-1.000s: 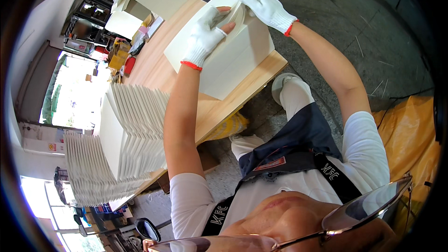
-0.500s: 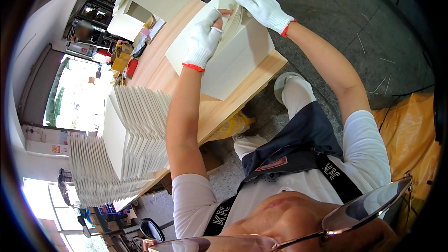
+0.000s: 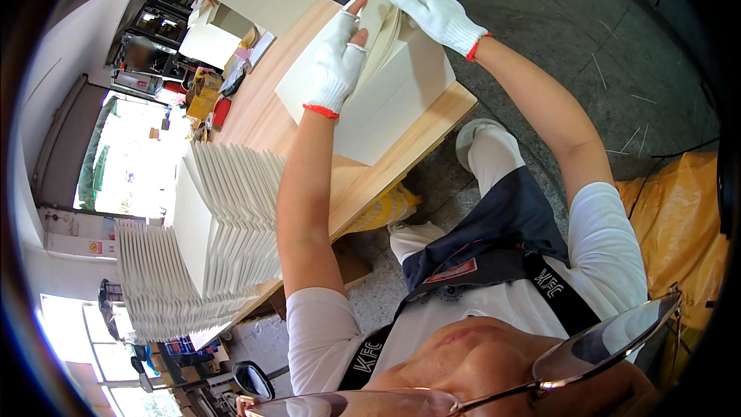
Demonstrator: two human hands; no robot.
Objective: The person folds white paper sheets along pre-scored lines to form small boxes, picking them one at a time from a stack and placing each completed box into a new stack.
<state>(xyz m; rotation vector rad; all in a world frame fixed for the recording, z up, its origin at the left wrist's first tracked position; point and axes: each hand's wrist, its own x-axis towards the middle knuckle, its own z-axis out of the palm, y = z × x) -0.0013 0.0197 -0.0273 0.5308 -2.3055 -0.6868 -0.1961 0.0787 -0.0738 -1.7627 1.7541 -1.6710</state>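
- Folded white sheets [image 3: 239, 220]: piled, left of frame, on table [image 3: 255, 104].
- Operator's left hand [image 3: 338, 62]: gloved, upper centre; fingers extended, apart, on white stack [image 3: 386, 120].
- White stack: upper centre, on table; top sheets [image 3: 390, 38] bowed.
- Right hand [image 3: 436, 17]: gloved, at top sheets' upper edge; grip cannot be determined.

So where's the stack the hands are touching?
In the head view, the stack lies at upper centre on the wooden table, the left hand on its top, the right hand at its far edge.
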